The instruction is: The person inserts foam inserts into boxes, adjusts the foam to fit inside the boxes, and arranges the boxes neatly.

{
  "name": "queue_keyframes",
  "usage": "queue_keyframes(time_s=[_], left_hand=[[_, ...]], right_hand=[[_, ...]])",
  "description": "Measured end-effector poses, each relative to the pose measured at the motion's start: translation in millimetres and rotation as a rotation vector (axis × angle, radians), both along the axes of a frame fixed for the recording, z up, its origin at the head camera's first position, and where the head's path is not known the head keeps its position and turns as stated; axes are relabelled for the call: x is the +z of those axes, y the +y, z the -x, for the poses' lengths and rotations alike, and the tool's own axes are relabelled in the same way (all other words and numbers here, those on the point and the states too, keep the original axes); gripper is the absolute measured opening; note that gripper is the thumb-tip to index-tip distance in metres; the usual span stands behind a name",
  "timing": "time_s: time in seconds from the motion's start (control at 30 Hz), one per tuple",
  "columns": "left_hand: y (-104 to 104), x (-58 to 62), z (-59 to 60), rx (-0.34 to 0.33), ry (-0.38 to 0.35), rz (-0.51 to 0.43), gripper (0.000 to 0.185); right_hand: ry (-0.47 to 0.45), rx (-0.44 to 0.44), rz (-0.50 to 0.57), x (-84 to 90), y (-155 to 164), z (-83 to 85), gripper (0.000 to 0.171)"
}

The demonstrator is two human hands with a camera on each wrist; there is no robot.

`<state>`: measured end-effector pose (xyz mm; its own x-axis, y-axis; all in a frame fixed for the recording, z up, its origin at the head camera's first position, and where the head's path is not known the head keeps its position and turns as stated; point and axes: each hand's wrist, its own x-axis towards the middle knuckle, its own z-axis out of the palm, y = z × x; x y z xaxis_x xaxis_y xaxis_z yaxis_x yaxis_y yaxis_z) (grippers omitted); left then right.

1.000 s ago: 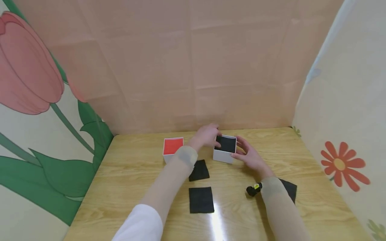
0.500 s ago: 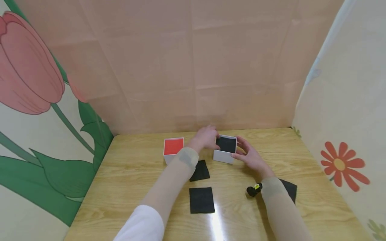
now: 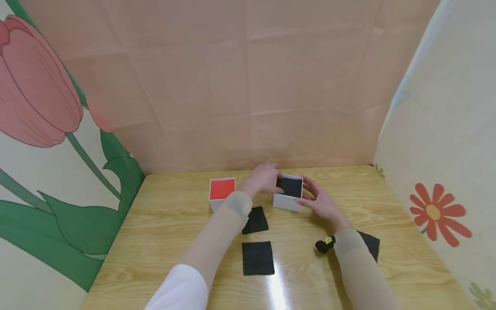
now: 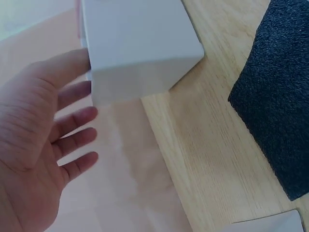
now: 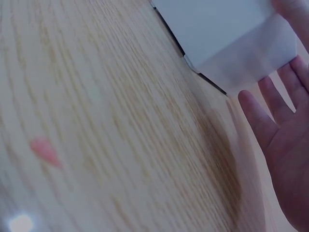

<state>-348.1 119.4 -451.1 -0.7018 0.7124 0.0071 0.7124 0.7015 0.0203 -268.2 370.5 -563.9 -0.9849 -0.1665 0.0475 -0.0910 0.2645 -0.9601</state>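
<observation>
Both hands [image 3: 265, 177] [image 3: 319, 201] flank the white box [image 3: 288, 193], fingers straight; red box [image 3: 221, 191] left, black pads [image 3: 257, 257] nearer.

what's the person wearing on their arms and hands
Both hands are bare. The left arm has a white sleeve near the elbow and a thin beige-grey band at the wrist. The right arm has a like band, with a small black and yellow device beside it.
</observation>
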Motion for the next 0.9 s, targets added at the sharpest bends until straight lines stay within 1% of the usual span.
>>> queue_keyframes(time_s=[0.07, 0.17, 0.3, 0.37, 0.47, 0.63, 0.9], left_hand=[[-5, -0.2, -0.1, -0.014, -0.018, -0.053, 0.053], [-14, 2.9, -3.6, -0.041, -0.037, -0.132, 0.054], [-28, 8.1, -11.7, -0.08, -0.022, -0.192, 0.054], [-35, 8.7, -16.2, -0.096, -0.017, -0.218, 0.053], [-45, 5.9, -23.6, -0.103, -0.05, -0.267, 0.053], [-59, -7.1, -38.3, -0.094, -0.142, -0.325, 0.051], [-76, -34.7, -58.6, -0.103, -0.215, -0.352, 0.052]], right_hand=[[-0.004, -0.004, -0.001, -0.5, 0, 0.3, 0.103], [-0.002, -0.001, 0.001, -0.4, 0, 0.2, 0.104], [0.003, -0.003, 0.003, 1.1, 1, 0.0, 0.103], [0.013, -0.004, 0.005, 1.0, 1, 0.5, 0.102], [0.031, -0.003, 0.009, -1.1, 4, 2.0, 0.1], [0.048, -0.001, 0.03, -4.2, 6, 5.3, 0.099], [0.046, 0.005, 0.03, -3.7, 6, 7.3, 0.099]])
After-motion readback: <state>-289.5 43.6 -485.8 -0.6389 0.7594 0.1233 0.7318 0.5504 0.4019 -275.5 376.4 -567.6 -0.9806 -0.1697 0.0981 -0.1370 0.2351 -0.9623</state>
